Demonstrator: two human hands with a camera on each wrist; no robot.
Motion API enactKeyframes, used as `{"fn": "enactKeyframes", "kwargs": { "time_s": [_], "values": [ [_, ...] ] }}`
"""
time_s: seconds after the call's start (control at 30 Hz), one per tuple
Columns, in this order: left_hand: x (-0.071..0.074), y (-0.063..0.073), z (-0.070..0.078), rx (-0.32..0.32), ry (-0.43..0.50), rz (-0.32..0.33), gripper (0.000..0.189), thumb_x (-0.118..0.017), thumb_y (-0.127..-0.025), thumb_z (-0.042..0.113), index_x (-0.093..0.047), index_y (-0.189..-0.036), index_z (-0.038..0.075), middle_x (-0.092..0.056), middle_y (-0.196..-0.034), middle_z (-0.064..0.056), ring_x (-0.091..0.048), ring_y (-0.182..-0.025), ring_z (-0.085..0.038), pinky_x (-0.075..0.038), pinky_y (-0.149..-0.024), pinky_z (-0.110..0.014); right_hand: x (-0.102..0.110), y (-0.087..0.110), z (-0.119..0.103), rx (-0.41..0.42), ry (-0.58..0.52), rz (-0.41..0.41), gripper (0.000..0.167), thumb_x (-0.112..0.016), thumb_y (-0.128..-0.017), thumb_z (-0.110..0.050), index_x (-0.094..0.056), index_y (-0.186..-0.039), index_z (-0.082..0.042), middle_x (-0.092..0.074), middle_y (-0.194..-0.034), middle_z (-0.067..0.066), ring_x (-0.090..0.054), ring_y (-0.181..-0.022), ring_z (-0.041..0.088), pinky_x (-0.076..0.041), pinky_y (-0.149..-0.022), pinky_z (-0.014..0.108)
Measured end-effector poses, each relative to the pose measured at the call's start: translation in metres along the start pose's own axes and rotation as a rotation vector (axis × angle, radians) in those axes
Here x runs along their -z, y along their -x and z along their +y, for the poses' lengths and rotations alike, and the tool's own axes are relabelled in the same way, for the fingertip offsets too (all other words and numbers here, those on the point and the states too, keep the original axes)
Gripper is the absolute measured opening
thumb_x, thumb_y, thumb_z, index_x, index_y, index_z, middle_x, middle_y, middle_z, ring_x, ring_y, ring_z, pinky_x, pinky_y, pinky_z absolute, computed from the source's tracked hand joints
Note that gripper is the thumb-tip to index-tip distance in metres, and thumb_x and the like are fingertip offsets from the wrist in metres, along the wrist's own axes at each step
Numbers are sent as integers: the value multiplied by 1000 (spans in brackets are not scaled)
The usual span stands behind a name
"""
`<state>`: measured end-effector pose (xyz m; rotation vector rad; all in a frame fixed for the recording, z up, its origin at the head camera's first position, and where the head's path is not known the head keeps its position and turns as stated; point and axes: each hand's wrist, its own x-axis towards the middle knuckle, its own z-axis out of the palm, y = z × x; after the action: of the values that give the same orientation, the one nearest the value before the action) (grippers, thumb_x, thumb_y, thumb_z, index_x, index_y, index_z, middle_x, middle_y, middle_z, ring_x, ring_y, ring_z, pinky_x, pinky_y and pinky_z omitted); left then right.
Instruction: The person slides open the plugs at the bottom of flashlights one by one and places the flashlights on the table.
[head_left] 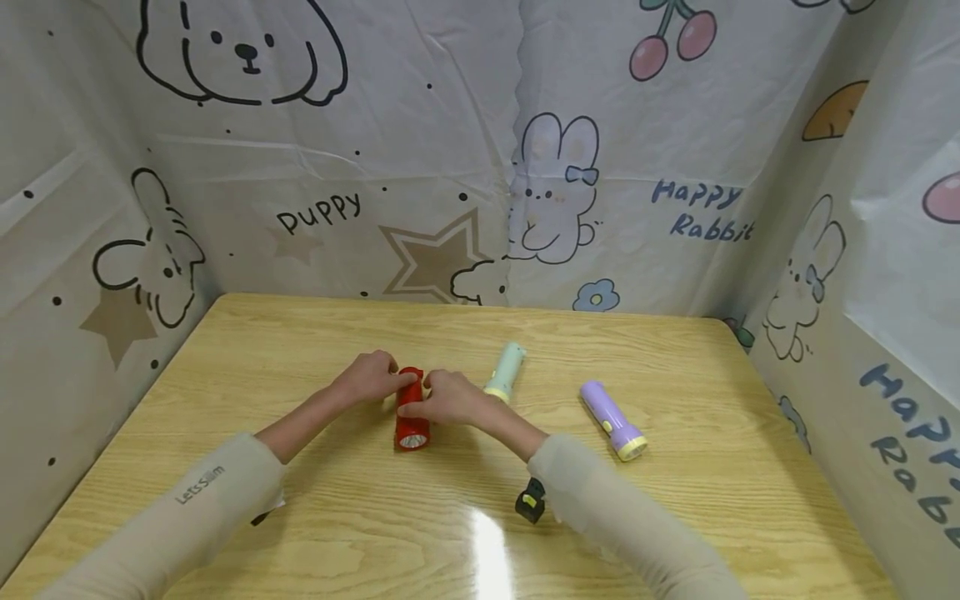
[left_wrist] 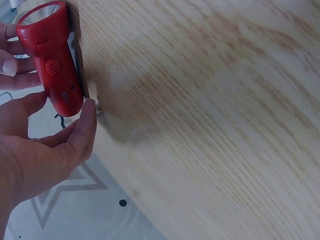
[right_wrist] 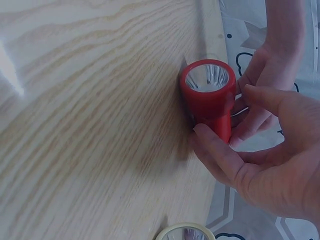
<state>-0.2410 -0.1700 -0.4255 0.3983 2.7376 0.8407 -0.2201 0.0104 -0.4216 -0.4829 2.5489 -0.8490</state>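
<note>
A red flashlight (head_left: 412, 427) is close over the wooden table with its lens toward me. My left hand (head_left: 369, 377) grips its tail end, thumb on one side and fingers on the other, as the left wrist view shows on the red flashlight (left_wrist: 56, 70). From the right, my right hand (head_left: 453, 398) holds the body behind the head. In the right wrist view its thumb and fingers curve about the red flashlight (right_wrist: 207, 102). Just behind my right wrist lies a mint-green flashlight (head_left: 507, 367) with a yellow rim.
On the right of the table (head_left: 697, 392) lies a purple flashlight (head_left: 609, 417) with a yellow rim. A small black object (head_left: 530, 502) with a yellow patch shows beside my right sleeve. Printed cloth (head_left: 420, 150) hangs behind the table and on both sides.
</note>
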Motion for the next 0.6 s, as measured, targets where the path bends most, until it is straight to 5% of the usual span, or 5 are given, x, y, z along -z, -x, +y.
{"fn": "enactKeyframes", "kwargs": {
  "time_s": [0.17,0.6],
  "values": [
    [-3,-2,-1,18,8,-8,46,-60,-99,31,-52,-59,10,-47,-51,2,-34,-46,-7,-25,-44,-19,-1,1,-3,15,-15,-1,36,-74,-91,-39,-59,-90,-6,-57,-69,-1,-49,-55,10,-38,-46,20],
    [-8,-3,1,49,53,6,44,-64,-96,30,-54,-58,11,-45,-51,3,-37,-46,-8,-26,-44,-19,-5,-4,-2,-8,-97,12,33,-75,-89,-35,-62,-77,-8,-55,-61,-2,-46,-51,9,-36,-44,19]
  ]
}}
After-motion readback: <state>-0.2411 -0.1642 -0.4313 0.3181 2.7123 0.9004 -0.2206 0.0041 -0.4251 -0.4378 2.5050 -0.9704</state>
